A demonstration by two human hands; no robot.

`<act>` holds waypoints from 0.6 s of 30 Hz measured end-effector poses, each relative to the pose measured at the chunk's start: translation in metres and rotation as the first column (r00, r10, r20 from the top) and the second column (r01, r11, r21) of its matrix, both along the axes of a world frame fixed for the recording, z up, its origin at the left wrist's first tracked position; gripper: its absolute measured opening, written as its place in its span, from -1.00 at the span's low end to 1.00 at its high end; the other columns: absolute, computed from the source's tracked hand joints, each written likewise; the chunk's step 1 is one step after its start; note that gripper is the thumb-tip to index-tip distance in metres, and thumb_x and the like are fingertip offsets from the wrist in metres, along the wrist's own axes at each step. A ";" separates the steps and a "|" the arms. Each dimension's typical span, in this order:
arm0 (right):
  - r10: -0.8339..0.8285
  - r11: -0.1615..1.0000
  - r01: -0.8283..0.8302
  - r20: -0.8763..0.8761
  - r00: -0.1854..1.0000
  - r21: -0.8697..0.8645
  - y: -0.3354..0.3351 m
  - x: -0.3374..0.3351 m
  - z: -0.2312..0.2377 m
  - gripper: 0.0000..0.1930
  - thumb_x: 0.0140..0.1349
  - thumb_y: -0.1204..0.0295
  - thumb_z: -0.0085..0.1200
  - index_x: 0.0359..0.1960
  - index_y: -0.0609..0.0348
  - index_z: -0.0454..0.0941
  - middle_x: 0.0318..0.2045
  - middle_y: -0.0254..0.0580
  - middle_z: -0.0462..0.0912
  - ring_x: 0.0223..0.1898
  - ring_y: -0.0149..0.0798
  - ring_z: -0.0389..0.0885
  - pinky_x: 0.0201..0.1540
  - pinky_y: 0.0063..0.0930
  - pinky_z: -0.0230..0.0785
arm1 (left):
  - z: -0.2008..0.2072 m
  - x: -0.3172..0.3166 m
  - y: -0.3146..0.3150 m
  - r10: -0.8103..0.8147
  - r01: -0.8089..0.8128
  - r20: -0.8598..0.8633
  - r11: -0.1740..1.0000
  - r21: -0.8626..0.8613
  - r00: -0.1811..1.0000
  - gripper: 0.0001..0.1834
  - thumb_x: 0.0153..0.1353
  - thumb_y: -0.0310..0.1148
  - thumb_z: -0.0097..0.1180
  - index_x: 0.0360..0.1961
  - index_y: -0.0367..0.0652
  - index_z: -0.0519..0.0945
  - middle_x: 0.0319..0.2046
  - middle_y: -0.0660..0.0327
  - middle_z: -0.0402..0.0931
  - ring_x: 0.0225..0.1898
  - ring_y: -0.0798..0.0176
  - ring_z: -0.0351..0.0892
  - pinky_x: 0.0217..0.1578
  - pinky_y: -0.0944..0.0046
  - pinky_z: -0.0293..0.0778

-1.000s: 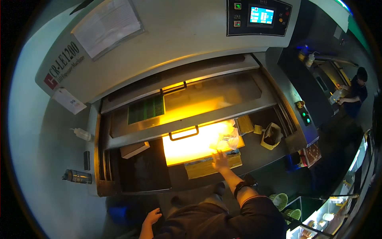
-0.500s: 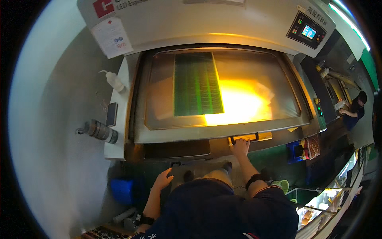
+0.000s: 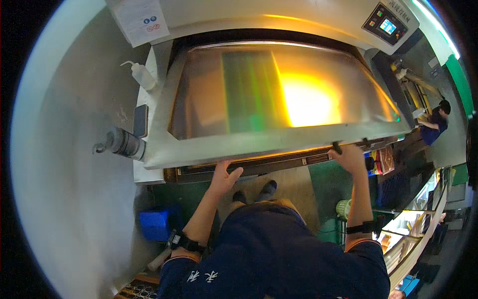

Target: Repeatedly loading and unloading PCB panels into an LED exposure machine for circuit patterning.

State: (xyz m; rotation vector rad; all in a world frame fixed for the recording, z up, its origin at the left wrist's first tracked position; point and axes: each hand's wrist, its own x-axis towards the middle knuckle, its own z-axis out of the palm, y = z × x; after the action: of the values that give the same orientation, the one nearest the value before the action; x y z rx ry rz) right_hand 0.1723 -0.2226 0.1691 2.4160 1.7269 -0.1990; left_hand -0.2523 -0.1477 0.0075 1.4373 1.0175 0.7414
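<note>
A wide metal-framed lid [image 3: 209, 147] with a clear sheet tilts up at its front over a lit machine bed. Through the sheet show a dark green patterned panel [image 3: 251, 92] and a bright yellow-white glow beside it. My right hand [image 3: 350, 158] is closed round the black handle [image 3: 337, 148] at the lid's front edge. My left hand [image 3: 224, 178] is at the same edge farther left, its thumb out to the side and its fingers partly hidden under the frame.
On the left ledge are a white squeeze bottle [image 3: 143, 75], a phone [image 3: 140, 120] and a dark drinking bottle [image 3: 124, 143]. A blue bin [image 3: 155, 224] stands below. A control panel [image 3: 386, 27] sits upper right; another person [image 3: 434, 123] works at the far right.
The lid's front edge has risen and tilted, opening a gap under it. My right hand moved right with the handle. My left hand came up from beside my body to the lid's edge.
</note>
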 end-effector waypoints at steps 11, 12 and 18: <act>0.661 0.402 -0.250 -0.089 0.745 0.881 0.031 -0.077 -0.032 -0.62 0.11 0.40 0.18 0.03 -0.10 0.57 0.22 -0.02 0.44 0.26 0.08 0.38 0.34 0.04 0.14 | 0.148 0.054 0.063 0.108 -0.245 0.647 0.961 0.126 0.755 -0.10 0.17 0.00 0.24 0.39 -0.12 0.07 0.29 0.11 0.25 0.31 0.06 0.30 0.21 -0.06 0.35; 0.689 0.554 -0.343 -0.186 0.700 0.759 0.045 -0.083 -0.054 -0.55 0.11 0.35 0.20 0.10 -0.08 0.52 0.29 -0.12 0.38 0.33 0.02 0.31 0.36 0.04 0.10 | 0.156 0.056 0.067 0.105 -0.249 0.649 0.959 0.135 0.753 -0.10 0.17 0.05 0.22 0.39 -0.15 0.10 0.28 0.10 0.28 0.29 0.04 0.32 0.20 -0.06 0.36; 0.284 0.943 -0.208 -0.302 0.910 0.259 0.101 -0.016 -0.232 -0.29 0.25 0.11 0.13 0.43 -0.22 0.15 0.48 -0.23 0.05 0.49 -0.03 -0.03 0.43 0.11 -0.07 | 0.194 0.061 0.088 0.134 -0.314 0.672 0.937 0.154 0.729 -0.11 0.21 0.17 0.11 0.38 -0.18 0.16 0.31 0.07 0.28 0.28 0.00 0.36 0.24 -0.10 0.34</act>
State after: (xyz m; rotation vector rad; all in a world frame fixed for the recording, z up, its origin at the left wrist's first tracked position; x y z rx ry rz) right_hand 0.1562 -0.1218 -0.0633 2.3839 2.3010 -0.4278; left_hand -0.1913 -0.0595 0.2019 1.1222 0.5486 1.4860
